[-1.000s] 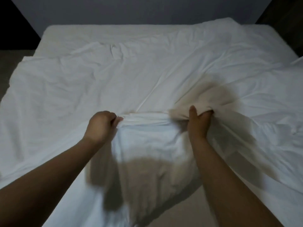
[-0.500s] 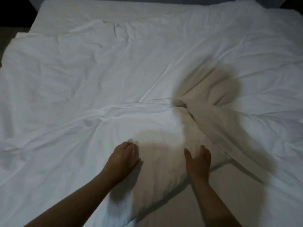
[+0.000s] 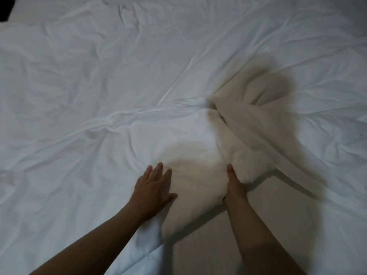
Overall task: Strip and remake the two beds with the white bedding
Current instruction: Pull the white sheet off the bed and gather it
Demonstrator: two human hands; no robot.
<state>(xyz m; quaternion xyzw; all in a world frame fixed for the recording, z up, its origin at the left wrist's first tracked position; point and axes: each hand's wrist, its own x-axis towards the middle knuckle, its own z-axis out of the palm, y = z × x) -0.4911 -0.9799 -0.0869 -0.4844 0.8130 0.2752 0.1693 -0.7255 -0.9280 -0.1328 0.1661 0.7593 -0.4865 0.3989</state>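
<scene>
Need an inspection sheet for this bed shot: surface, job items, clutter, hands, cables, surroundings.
Surface: pale beige bare mattress top, exposed at the near edge.
Job's things: crumpled white duvet spread across the bed, its near corner bunched into a puffy fold.
Clutter: nothing seen.
Hands: left hand flat on the duvet, fingers straight; right hand at the fold's edge, fingers hidden by fabric.
Cables: nothing seen.
Surroundings: dark gap at the far left corner.
</scene>
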